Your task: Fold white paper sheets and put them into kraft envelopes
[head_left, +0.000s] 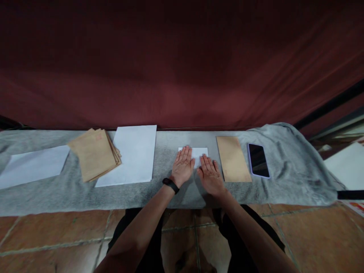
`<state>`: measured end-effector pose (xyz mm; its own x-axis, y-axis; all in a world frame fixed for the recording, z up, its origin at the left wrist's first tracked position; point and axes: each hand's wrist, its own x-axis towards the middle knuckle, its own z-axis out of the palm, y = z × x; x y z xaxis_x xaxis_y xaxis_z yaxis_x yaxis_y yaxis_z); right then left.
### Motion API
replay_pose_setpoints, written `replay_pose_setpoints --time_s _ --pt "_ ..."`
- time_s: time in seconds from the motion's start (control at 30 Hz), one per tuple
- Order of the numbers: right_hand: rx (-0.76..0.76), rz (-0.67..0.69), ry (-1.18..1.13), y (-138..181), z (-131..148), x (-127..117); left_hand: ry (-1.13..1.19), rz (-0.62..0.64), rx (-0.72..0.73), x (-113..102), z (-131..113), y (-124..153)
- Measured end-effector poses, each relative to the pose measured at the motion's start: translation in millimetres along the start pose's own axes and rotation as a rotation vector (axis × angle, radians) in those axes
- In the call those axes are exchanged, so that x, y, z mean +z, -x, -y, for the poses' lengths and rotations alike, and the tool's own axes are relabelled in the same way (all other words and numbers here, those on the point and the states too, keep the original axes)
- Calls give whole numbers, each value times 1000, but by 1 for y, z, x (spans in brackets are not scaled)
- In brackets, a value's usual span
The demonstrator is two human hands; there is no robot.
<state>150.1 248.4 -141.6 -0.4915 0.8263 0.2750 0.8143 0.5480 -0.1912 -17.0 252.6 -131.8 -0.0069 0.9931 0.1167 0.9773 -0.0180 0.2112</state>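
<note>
A small white sheet of paper, which looks folded, lies on the grey cloth in front of me. My left hand rests flat on its left side, fingers stretched out and pointing away from me. On the right side of the paper, my right hand lies palm down with its fingers extended. Neither hand grips anything, and both cover part of the paper. Just right of my right hand is a single brown envelope.
A phone lies beyond the envelope. To the left are a stack of white paper, several brown envelopes overlapping it, and another white sheet. Grey cloth covers the narrow bench; a dark red curtain hangs behind.
</note>
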Motion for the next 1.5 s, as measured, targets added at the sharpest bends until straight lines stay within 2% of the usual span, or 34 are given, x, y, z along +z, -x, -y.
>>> replay_pose_setpoints --time_s 0.47,0.67,0.8,1.2,1.5 --pt "107 -46 25 -19 -13 0 -26 -42 -75 -1 7 10" --pt "-74 37 -85 -32 11 3 -53 -1 -64 -4 6 11" --pt "-63 33 -105 -33 18 12 -56 -1 -48 -6 7 13" --pt "40 -50 4 -43 2 20 -16 -43 -86 -11 11 24" --pt "53 -33 55 -34 -15 17 -35 -55 -146 -14 6 28"
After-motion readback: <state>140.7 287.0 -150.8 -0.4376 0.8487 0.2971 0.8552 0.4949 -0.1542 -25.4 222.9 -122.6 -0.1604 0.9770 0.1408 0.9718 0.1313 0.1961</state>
